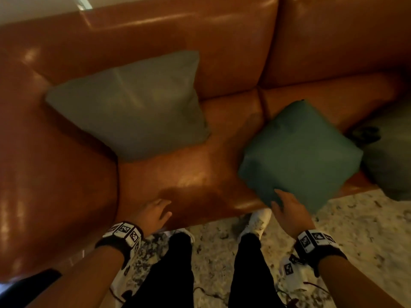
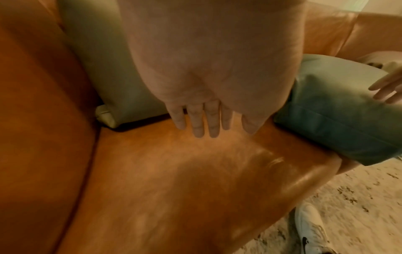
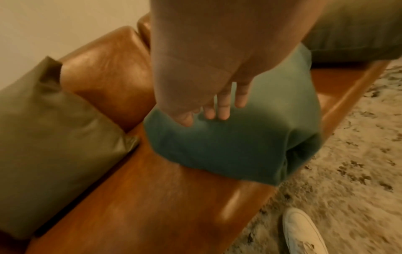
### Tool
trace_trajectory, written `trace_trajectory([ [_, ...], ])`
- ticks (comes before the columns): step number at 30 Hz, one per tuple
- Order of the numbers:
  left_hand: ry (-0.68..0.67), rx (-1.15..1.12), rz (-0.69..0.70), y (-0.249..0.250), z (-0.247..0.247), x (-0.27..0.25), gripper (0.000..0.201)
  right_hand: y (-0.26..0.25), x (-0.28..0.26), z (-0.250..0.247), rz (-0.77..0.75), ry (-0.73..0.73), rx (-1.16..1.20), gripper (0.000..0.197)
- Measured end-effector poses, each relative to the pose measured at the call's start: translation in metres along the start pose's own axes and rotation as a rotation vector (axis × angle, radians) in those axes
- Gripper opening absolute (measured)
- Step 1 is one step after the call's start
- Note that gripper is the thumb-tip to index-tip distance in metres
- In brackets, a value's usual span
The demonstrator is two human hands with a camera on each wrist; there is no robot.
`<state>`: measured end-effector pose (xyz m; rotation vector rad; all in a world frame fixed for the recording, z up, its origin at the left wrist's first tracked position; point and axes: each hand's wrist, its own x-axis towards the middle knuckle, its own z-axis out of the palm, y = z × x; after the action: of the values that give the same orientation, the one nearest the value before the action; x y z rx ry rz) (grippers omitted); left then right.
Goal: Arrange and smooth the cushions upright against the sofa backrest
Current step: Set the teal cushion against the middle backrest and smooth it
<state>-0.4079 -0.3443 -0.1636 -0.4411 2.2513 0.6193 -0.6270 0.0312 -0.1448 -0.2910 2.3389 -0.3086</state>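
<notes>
A pale grey-green cushion leans upright against the brown leather sofa backrest at the left. A teal cushion lies flat on the seat, its near corner hanging over the front edge. My right hand is open, fingers spread just above that near corner of the teal cushion; touching or not, I cannot tell. My left hand hovers open over the seat's front edge, fingers straight, holding nothing. The pale cushion stands beyond them.
A third, darker grey-green cushion lies at the seat's right end, partly cut off. The sofa's left armrest bulges beside the seat. My legs and white shoes stand on a speckled pale rug before the sofa.
</notes>
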Motion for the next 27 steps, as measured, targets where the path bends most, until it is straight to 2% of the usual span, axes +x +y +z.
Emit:
trace_trajectory([
  [3,0.005,-0.075,-0.015,0.048,0.010,0.017,0.049,0.036,0.021,-0.035,-0.017,0.010,0.020,0.050],
  [4,0.018,-0.077,-0.003,0.093,0.020,0.040,0.051,0.075,0.034,-0.060,-0.009,0.007,0.024,0.049],
  [6,0.022,-0.067,-0.004,0.104,0.018,0.042,0.059,0.075,0.049,-0.071,-0.026,0.039,0.010,0.047],
  [8,0.025,-0.047,0.011,0.144,0.023,0.063,0.061,0.099,0.067,-0.098,-0.001,0.112,0.009,0.048],
  [12,0.142,-0.062,-0.022,0.219,0.034,0.108,0.081,0.150,0.118,-0.144,0.045,0.220,0.024,0.053],
  [15,0.204,-0.176,-0.105,0.247,0.047,0.145,0.099,0.170,0.148,-0.165,0.064,0.286,0.029,0.067],
  [19,0.167,-0.639,-0.221,0.288,0.043,0.164,0.119,0.173,0.175,-0.170,0.145,0.137,0.130,0.080],
  [22,0.144,-0.874,-0.250,0.308,0.038,0.173,0.129,0.158,0.177,-0.166,0.148,0.152,0.104,0.086],
  [24,0.179,-0.906,-0.253,0.309,0.030,0.176,0.132,0.149,0.170,-0.164,0.159,0.194,0.081,0.089],
  [27,0.363,-0.840,-0.244,0.294,0.004,0.178,0.125,0.148,0.151,-0.157,0.208,0.183,0.138,0.089],
])
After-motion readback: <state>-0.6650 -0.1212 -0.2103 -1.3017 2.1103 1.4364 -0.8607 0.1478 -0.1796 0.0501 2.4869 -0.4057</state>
